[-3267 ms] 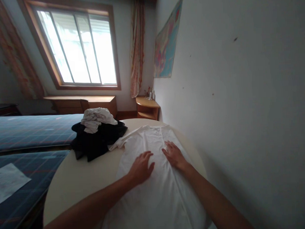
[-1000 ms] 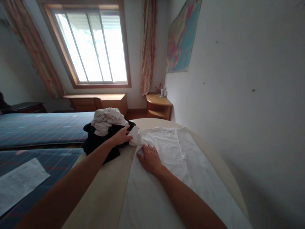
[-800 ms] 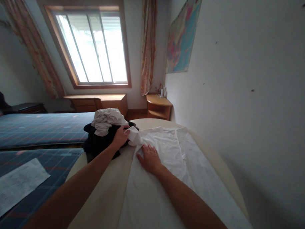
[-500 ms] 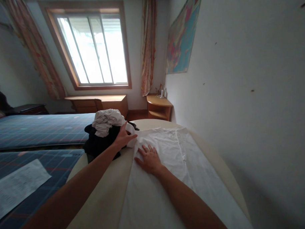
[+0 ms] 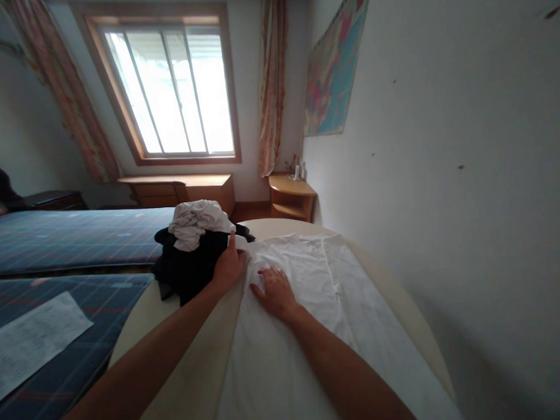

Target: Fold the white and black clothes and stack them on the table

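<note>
A white garment [image 5: 307,331] is spread on a round cream table [image 5: 184,372], with a seam or placket running down its upper part; I cannot tell its exact kind. At its upper left edge, my left hand [image 5: 229,265] is closed on a white flap of the cloth, index finger pointing away and thumb hidden. My right hand [image 5: 276,291] rests palm down on the garment, fingers apart. Just beyond my left hand is a heap of black clothing [image 5: 194,271] with a crumpled light-coloured cloth [image 5: 198,220] on top.
Two plaid mattresses [image 5: 79,235] stand to the left, with a printed sheet [image 5: 36,341] on the nearer one. The white wall [image 5: 446,229] borders the right side. A wooden desk [image 5: 210,187] and corner shelf [image 5: 291,185] are under and beside the window.
My left hand has moved slightly nearer to me, and its spread fingers have closed at the garment's edge. The right hand stays nearly in place, its fingers slightly more bent.
</note>
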`<action>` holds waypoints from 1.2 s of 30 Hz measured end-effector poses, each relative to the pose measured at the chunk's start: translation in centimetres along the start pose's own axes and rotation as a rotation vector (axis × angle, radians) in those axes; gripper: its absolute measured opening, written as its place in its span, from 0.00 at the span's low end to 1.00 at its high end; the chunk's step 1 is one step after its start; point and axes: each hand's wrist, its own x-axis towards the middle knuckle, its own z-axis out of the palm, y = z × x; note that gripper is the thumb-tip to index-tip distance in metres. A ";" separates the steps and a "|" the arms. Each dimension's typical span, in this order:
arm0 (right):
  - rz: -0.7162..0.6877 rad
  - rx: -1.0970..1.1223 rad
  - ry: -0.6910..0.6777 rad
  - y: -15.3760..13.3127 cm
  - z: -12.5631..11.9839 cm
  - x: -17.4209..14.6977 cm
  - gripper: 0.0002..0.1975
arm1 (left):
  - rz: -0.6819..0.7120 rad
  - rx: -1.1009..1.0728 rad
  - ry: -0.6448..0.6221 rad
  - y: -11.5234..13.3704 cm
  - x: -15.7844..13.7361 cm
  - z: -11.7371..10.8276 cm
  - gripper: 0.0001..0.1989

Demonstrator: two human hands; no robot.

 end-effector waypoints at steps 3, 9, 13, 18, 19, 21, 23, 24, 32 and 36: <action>0.003 0.014 0.001 0.0 0.0 0.0 0.26 | 0.013 0.149 0.007 0.1 -0.3 -0.3 0.38; 0.017 0.014 -0.016 0.0 -0.1 0.1 0.27 | 0.032 0.298 -0.024 -0.2 -0.7 0.1 0.36; 0.014 0.013 -0.018 -0.1 -0.2 0.0 0.26 | -0.018 0.064 0.049 -0.4 -0.6 -0.2 0.35; 0.001 0.018 0.002 -0.1 -0.1 0.0 0.26 | -0.033 -0.122 0.221 0.1 0.0 -2.3 0.29; -0.007 0.016 0.001 -0.1 -0.1 0.0 0.27 | -0.031 -0.143 0.243 0.0 0.2 -2.8 0.27; -0.033 0.012 -0.008 -0.1 -0.1 -0.1 0.27 | -0.055 -0.159 0.237 -0.3 0.7 -3.7 0.25; -0.059 0.008 -0.026 -0.1 -0.1 -0.2 0.27 | -0.114 -0.170 0.197 -0.7 1.0 -4.3 0.25; -0.068 0.009 -0.041 0.0 -0.1 -0.2 0.27 | -0.136 -0.172 0.183 -0.9 1.0 -4.5 0.26; 0.123 0.278 -0.150 0.9 -1.3 3.1 0.21 | 0.202 0.011 0.069 2.0 -2.3 -4.0 0.34; 0.226 0.350 -0.081 2.7 -3.3 6.6 0.36 | 0.428 0.088 -0.149 4.0 -4.9 -2.1 0.35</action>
